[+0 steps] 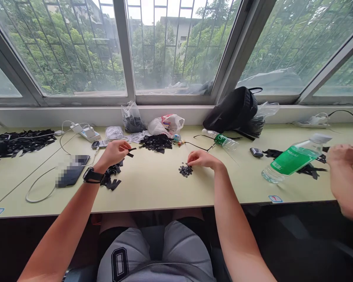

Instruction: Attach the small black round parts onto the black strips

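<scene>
With the left hand (113, 153) clenching a thin black fabric strip (131, 149), the right hand (201, 158), its grip unclear, is brushing loose round black rings (185, 170) that a slip could scatter

Between left hand (113, 153) and right hand (201, 159), passage runs along the surface (147, 192) front; black strip pile (156, 142) obstructs rearward, green-labelled water bottle (294, 160) rightward.

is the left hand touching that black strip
Touching: the head view shows the left hand pinching the black strip between its fingertips, with the strip's free end sticking out to the right.
</scene>
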`<state>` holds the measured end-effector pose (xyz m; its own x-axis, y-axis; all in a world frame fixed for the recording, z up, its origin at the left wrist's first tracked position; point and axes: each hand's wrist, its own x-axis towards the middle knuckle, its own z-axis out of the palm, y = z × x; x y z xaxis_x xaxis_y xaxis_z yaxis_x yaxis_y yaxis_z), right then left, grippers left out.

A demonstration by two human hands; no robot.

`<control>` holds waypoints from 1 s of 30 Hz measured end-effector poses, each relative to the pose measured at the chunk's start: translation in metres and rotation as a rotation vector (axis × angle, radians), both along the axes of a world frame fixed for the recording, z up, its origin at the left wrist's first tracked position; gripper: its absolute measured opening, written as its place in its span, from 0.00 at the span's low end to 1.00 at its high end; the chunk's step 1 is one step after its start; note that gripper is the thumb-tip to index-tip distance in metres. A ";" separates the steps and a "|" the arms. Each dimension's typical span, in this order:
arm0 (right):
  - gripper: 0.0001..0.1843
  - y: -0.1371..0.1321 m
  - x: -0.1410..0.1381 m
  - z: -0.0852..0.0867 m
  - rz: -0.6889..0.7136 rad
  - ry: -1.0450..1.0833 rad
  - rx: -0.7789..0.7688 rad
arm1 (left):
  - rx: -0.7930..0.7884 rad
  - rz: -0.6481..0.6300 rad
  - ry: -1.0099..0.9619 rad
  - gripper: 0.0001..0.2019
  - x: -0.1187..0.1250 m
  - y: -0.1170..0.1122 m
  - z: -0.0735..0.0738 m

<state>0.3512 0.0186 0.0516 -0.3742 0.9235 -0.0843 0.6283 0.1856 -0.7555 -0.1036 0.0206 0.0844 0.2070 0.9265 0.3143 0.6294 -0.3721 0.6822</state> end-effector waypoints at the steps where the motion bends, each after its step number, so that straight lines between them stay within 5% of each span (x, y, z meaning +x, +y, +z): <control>1: 0.12 -0.001 0.000 0.001 -0.004 -0.009 0.002 | -0.042 -0.078 -0.048 0.12 0.011 -0.001 -0.003; 5: 0.12 -0.001 -0.001 0.005 -0.063 0.007 0.005 | -0.184 -0.291 -0.212 0.09 0.049 -0.001 -0.028; 9: 0.10 0.001 -0.026 0.004 -0.117 0.135 0.134 | -0.190 -0.241 -0.327 0.10 0.065 0.003 -0.056; 13: 0.02 -0.006 -0.083 -0.010 0.024 0.198 0.339 | -0.219 -0.220 -0.361 0.11 0.067 0.007 -0.073; 18: 0.08 -0.025 -0.134 -0.026 0.224 0.038 0.504 | -0.225 -0.202 -0.400 0.12 0.067 0.006 -0.073; 23: 0.07 -0.029 -0.133 -0.027 0.297 0.068 0.493 | -0.178 -0.203 -0.390 0.11 0.070 0.005 -0.074; 26: 0.02 -0.026 -0.129 -0.025 0.243 0.148 0.465 | -0.088 -0.192 -0.400 0.12 0.074 0.002 -0.076; 30: 0.14 -0.024 -0.132 -0.022 0.088 0.240 0.479 | -0.041 -0.316 -0.455 0.12 0.088 -0.008 -0.073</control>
<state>0.2188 -0.0055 0.0301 -0.4092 0.8017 0.4357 0.4148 0.5887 -0.6938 -0.0157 0.0121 0.0112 0.3285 0.8548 0.4017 0.1299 -0.4622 0.8772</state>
